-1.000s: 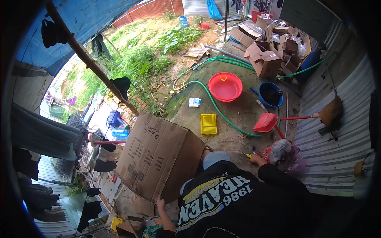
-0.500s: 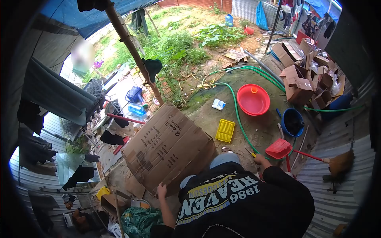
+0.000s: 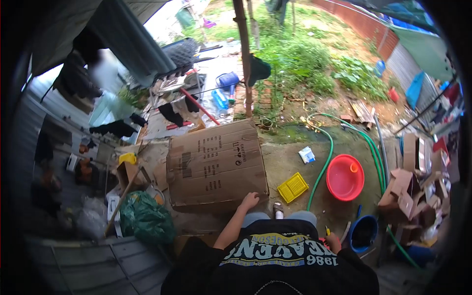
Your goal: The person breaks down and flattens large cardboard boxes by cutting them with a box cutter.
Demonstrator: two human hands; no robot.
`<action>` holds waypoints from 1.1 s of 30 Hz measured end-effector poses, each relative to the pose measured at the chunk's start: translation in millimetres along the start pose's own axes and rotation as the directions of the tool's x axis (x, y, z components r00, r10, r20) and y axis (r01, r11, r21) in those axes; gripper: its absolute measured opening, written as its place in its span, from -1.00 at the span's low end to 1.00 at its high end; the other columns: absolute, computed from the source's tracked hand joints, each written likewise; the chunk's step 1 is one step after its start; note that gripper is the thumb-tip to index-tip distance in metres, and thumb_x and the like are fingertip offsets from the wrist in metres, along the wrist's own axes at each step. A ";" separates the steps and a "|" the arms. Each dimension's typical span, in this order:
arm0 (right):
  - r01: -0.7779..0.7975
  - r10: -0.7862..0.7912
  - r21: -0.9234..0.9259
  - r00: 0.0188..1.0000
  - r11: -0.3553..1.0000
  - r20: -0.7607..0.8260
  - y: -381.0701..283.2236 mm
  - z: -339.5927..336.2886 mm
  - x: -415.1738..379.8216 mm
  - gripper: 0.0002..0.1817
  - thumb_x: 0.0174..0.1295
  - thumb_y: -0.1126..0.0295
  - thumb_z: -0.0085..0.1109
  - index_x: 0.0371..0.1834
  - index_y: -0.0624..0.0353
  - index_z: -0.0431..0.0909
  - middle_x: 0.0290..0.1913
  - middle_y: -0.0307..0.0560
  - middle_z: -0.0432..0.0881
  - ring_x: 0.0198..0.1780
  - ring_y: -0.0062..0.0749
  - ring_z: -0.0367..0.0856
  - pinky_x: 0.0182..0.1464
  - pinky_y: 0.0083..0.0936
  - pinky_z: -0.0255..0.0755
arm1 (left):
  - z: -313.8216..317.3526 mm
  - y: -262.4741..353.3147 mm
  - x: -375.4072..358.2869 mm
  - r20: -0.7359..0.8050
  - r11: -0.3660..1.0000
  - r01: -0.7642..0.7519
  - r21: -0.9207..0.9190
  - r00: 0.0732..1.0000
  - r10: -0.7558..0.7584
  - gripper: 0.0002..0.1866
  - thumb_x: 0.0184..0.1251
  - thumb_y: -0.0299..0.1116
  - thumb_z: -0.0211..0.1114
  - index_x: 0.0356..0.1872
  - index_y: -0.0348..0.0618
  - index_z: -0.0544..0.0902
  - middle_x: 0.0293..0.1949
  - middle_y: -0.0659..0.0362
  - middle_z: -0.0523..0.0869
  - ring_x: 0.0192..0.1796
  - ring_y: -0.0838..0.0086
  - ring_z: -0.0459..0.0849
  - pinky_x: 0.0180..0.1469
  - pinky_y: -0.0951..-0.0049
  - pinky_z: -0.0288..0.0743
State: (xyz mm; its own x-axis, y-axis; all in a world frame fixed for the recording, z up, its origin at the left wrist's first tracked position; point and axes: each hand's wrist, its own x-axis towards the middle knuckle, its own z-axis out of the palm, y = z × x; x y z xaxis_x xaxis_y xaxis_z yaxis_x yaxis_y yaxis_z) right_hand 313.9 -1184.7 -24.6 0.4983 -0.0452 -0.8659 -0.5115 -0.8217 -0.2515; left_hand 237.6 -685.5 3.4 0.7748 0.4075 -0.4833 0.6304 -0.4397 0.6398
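Observation:
A large closed cardboard box [image 3: 211,162] with printed markings stands on the ground before me. My left hand [image 3: 250,200] is at its near edge, toward the right corner, with the fingers bent against the cardboard. Low at my right side, my right hand [image 3: 334,242] is closed around a yellow box cutter [image 3: 328,230] that points forward. Part of that hand is hidden by my black sleeve. A yellow plastic basket [image 3: 293,187] lies on the ground to the right of the box.
A red basin [image 3: 345,178], a blue bucket [image 3: 364,233] and a green hose [image 3: 322,179] are to the right. Torn cartons [image 3: 400,189] pile up beyond them. A green plastic bag [image 3: 146,216] sits at left; a wooden post [image 3: 243,59] rises behind the box.
My view has turned, so the box now appears squarer to me. My left hand has moved rightward along the box's near edge. My right hand still holds the box cutter, now closer to my body.

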 end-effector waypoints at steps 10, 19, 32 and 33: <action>0.112 -0.111 -0.026 0.993 0.993 0.035 -23.8 -64.9 38.8 -0.84 -0.01 0.56 -0.04 -0.33 0.27 0.27 -0.62 0.07 0.47 -0.69 -0.25 0.46 -0.69 -0.38 0.34 | 53.7 21.9 -25.7 0.002 0.970 0.240 0.031 0.971 -0.241 -0.59 0.11 -0.34 -0.01 0.05 -0.08 0.40 0.03 -0.09 0.39 0.04 0.04 0.44 0.03 0.15 0.36; 0.224 -0.207 -0.209 0.973 0.952 0.101 -18.2 -93.7 28.9 -0.79 -0.11 0.54 0.06 -0.36 0.30 0.35 -0.56 -0.03 0.49 -0.57 -0.34 0.51 -0.56 -0.46 0.37 | 79.5 51.2 0.4 -0.228 0.967 0.254 -0.028 0.940 -0.254 -0.75 0.04 -0.47 0.04 -0.21 -0.29 0.46 -0.09 -0.08 0.43 -0.03 0.09 0.48 -0.08 0.18 0.44; 0.018 -0.031 0.066 0.980 0.998 0.198 24.0 -88.3 0.5 -0.89 -0.01 0.54 -0.05 -0.40 0.24 0.27 -0.64 -0.06 0.47 -0.70 -0.39 0.47 -0.70 -0.52 0.36 | 91.2 68.7 56.4 -0.335 0.885 0.296 0.360 0.926 -0.174 -0.82 0.11 -0.42 0.04 -0.29 -0.28 0.49 -0.31 0.00 0.52 -0.32 0.24 0.64 -0.34 0.27 0.56; 0.005 -0.019 0.074 0.982 0.997 0.188 32.7 -85.3 -0.6 -0.89 0.02 0.52 -0.06 -0.38 0.23 0.26 -0.63 -0.06 0.47 -0.69 -0.38 0.48 -0.70 -0.51 0.37 | 90.7 70.0 59.9 -0.324 0.886 0.286 0.365 0.931 -0.167 -0.82 0.11 -0.42 0.04 -0.29 -0.28 0.49 -0.31 0.00 0.52 -0.32 0.24 0.64 -0.34 0.27 0.56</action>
State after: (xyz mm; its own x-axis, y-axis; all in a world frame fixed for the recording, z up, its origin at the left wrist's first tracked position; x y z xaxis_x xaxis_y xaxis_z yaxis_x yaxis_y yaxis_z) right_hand 356.7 -1260.1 4.6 0.3674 0.0786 -0.9267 -0.5595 -0.7773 -0.2877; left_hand 332.5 -764.5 -34.9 0.6005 0.7121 -0.3636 0.7977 -0.5650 0.2109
